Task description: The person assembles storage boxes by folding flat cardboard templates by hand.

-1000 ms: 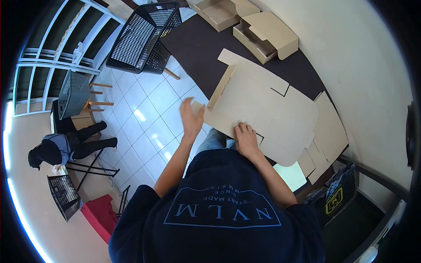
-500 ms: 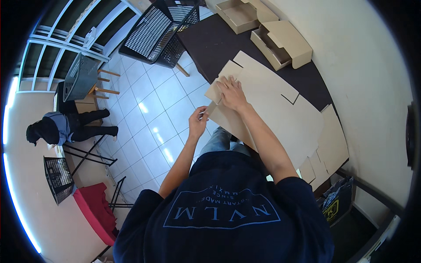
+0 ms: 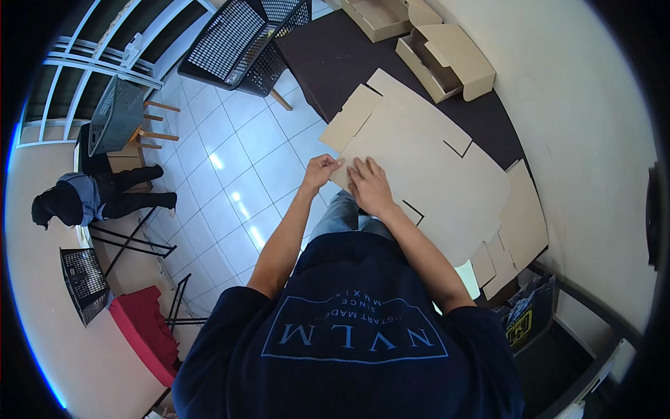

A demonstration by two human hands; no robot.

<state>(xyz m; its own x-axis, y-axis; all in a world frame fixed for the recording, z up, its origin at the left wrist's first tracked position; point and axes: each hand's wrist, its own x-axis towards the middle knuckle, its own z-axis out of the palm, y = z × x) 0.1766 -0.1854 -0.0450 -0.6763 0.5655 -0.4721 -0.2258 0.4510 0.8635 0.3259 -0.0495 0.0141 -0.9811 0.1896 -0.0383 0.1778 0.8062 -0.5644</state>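
A flat die-cut cardboard box blank [image 3: 433, 150] with slots and flaps lies on the dark table in front of me, its near left edge jutting over the table's side. My left hand [image 3: 321, 173] pinches the blank's left edge between thumb and fingers. Beside it, my right hand [image 3: 370, 187] lies flat on the cardboard with the fingers a little apart, pressing near the same edge. A squarish flap [image 3: 351, 117] extends from the blank's far left corner, just beyond both hands.
Two folded cardboard boxes, one an open-lidded box [image 3: 447, 63], stand at the dark table's [image 3: 328, 52] far end. More flat cardboard [image 3: 525, 216] lies at the right. Black perforated baskets [image 3: 227, 45] stand beyond the table's left. Another person [image 3: 84, 199] works at the far left.
My right hand has slid toward me along the blank, off the far flap. My left hand has moved slightly up and right to the edge. The near side flap, raised before, now looks flatter.
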